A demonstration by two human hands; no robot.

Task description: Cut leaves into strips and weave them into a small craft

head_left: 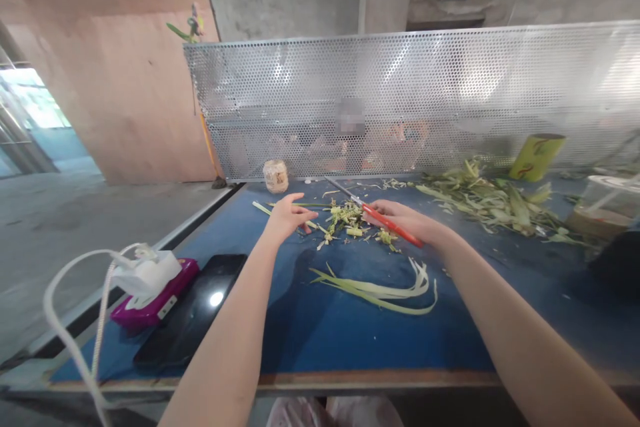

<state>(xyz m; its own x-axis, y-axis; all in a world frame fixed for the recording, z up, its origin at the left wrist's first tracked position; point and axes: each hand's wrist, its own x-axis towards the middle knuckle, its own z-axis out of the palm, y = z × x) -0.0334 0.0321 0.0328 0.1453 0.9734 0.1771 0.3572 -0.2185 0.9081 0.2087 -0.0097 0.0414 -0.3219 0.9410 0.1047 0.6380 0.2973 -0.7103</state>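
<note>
Right hand (406, 215) was closed round red-handled metal scissors (393, 225), blades pointed away-left | left hand (286, 217) was half open, hold unclear | green plant bits (345, 215) were spread between

Dressed in pale, faintly pinkish, creased trousers (367, 412), at bottom centre of frame. Bare along slender forearms (250, 307); slim-fingered on left hand (289, 217) and right hand (400, 217) alike.

Black object (619, 268) partly beyond right edge
</note>
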